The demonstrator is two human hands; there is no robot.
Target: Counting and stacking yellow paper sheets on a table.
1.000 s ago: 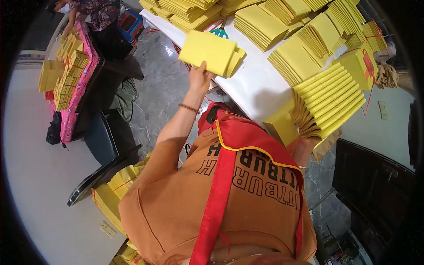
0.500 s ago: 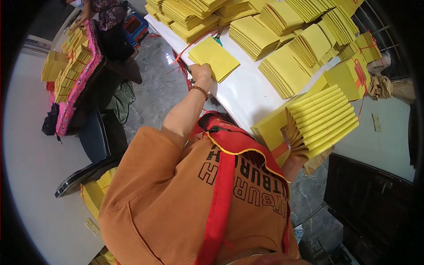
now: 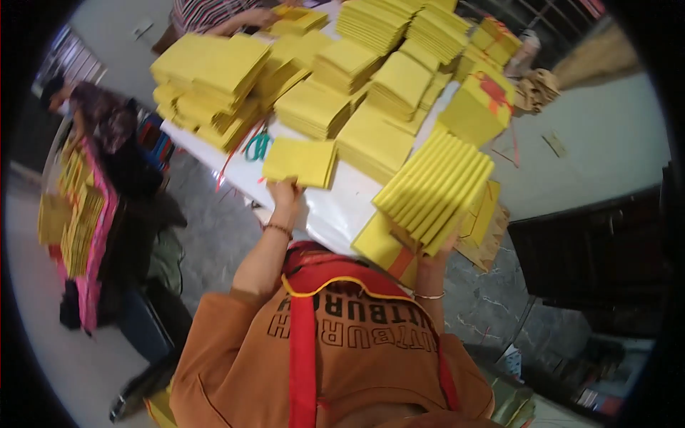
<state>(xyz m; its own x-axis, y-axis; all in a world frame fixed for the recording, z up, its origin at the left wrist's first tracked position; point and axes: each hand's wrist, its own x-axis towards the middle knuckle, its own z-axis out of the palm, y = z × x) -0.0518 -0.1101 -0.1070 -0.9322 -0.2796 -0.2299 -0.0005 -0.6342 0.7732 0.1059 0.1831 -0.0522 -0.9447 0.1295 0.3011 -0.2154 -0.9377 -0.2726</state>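
Observation:
My left hand is closed on the near edge of a small flat stack of yellow envelopes, low over the white tabletop. My right hand, mostly hidden below and behind its load, grips a thick bundle of yellow envelopes with rounded folded edges fanned in a row. That bundle is tilted above a yellow box with an orange-red strip at the table's near right corner. Teal-handled scissors lie just beyond the left hand's stack.
Several piles of yellow envelopes cover the table's far half. A person in a striped sleeve works at the far side. Another person stands at left by a pink-edged table. A dark cabinet stands at right.
The view has turned, and more of the far table shows. My left hand has moved nearer the right-hand bundle with its stack. The fanned bundle is raised and tilted differently.

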